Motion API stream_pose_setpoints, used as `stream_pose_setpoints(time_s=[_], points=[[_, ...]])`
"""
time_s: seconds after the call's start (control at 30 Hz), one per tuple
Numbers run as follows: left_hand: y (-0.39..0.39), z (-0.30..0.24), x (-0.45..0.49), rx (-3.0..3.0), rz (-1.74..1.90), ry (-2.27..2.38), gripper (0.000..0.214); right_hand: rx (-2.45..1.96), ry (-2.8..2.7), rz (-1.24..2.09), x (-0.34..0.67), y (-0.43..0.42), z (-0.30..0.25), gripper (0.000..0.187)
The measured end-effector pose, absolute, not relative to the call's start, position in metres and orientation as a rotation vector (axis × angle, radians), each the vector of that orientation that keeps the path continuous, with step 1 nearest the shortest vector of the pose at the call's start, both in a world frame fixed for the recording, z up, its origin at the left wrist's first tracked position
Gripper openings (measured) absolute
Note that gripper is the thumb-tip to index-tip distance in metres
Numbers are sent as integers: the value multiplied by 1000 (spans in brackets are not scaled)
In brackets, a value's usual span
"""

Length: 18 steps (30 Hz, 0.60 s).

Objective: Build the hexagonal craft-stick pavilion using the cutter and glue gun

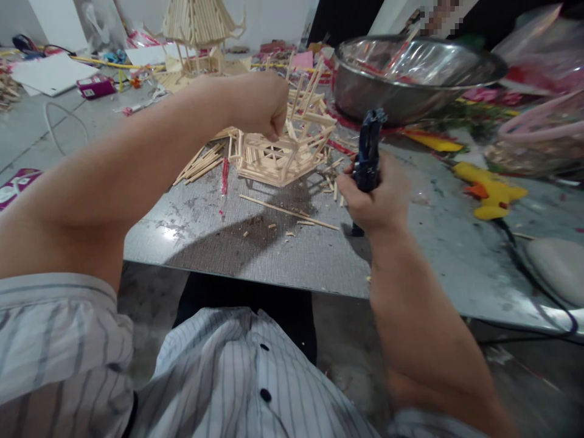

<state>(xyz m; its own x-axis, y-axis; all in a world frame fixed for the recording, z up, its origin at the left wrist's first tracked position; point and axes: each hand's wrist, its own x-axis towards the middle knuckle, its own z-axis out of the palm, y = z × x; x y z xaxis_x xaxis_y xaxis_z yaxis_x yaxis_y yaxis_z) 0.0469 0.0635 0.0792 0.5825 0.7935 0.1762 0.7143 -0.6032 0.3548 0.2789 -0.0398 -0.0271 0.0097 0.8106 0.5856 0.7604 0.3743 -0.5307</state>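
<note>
My left hand (pixel 267 103) reaches over a small wooden-stick model (pixel 283 167) with a many-sided base and thin upright sticks. Its fingers are curled closed near those uprights; what they pinch, if anything, is hidden. In my right hand (pixel 381 194), to the right of the model, is a dark blue hand tool (pixel 368 146), upright, its exact kind unclear. A dark end of it shows below my fist. Loose thin sticks (pixel 201 164) lie left of the model, and a long stick (pixel 287 212) with several cut bits lies in front.
Behind stands a taller stick model with a pointed roof (pixel 196 24). A steel bowl (pixel 401 91) sits at the back right. On the right lie a yellow glue gun (pixel 493 188) with a black cord and a pink-rimmed basket (pixel 538 134). The table's front edge (pixel 255 277) is close to my body.
</note>
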Motion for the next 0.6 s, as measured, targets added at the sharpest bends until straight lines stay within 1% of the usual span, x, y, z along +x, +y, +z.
stream_pose_setpoints(time_s=[0.03, 0.07, 0.13, 0.27, 0.37, 0.53, 0.6], points=[[58, 86, 51, 2657, 184, 1346, 11, -1381, -1736, 74, 279, -39, -28, 22], [54, 92, 53, 2660, 66, 1432, 12, -1372, -1729, 79, 280, -38, -29, 24], [50, 99, 55, 2596, 61, 1475, 16, -1358, -1729, 82, 281, -35, -31, 26], [45, 99, 47, 2619, 266, 1304, 15, -1350, -1720, 51, 284, -31, -38, 32], [24, 90, 42, 2713, 433, 1204, 12, -1397, -1752, 7, 283, -32, -41, 38], [-14, 51, 43, 2371, 811, 1125, 3, -1455, -1871, -54, 271, -38, -38, 46], [-19, 33, 44, 2175, 992, 1097, 4, -1454, -1880, -60, 268, -41, -35, 46]])
